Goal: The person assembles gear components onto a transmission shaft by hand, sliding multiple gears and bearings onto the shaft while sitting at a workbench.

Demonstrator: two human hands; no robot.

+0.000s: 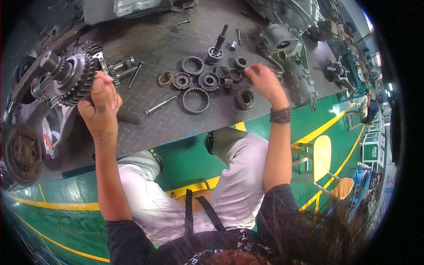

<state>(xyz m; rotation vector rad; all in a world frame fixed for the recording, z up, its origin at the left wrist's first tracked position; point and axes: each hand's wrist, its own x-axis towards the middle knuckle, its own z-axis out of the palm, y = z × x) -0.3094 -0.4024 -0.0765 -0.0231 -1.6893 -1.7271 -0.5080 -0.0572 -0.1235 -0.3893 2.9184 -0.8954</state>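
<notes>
My left hand (100,99) is closed, thumb and fingers curled against the toothed edge of a large gear (73,77) on a shaft. Whatever lies inside its grip is hidden. My right hand (267,84), with a beaded bracelet (280,115) on the wrist, hovers over the bench, fingers loosely extended. Its fingertips are nearest a small gear (240,62) and a thin ring (235,74). To the left of them lie several gears and rings, among them a large toothed ring (196,100) and a bearing with an upright shaft (215,54). A thick toothed hub (244,99) sits below my right hand.
The metal bench (150,128) also carries long bolts (160,105), a grey gearbox housing (287,57) at the right and a rusty disc (23,152) at the left. A yellow stool (322,157) stands on the green floor. Another person (370,110) is far right.
</notes>
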